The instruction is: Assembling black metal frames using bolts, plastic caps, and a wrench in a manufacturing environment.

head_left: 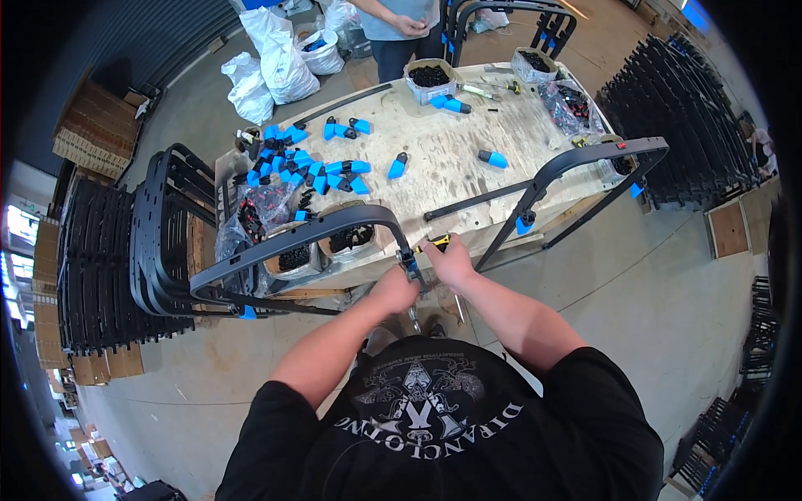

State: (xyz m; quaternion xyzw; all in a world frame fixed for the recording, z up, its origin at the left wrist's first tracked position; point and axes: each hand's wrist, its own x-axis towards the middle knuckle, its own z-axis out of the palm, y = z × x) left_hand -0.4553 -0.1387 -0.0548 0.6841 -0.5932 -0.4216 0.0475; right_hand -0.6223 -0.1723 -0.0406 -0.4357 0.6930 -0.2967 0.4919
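My left hand (396, 291) is closed around the lower end of a curved black tube frame (309, 225), near a small blue piece at that end. A slim metal piece hangs just below this hand; I cannot make out its kind. Close by on the right, my right hand (449, 262) grips a yellow-and-black tool (435, 245) beside the frame's end. Below that hand a thin metal rod (459, 308) points downward. The fingertips of both hands are partly hidden. A second curved black frame (576, 159) leans across the table's right side.
On the wooden table (451, 167) lie many blue-and-black connectors (288, 163), plastic bags (572, 108) and boxes of small black parts (429, 77). Black frames are stacked left (92, 259) and right (677, 117). A person (403, 29) stands across the table near white sacks (280, 63).
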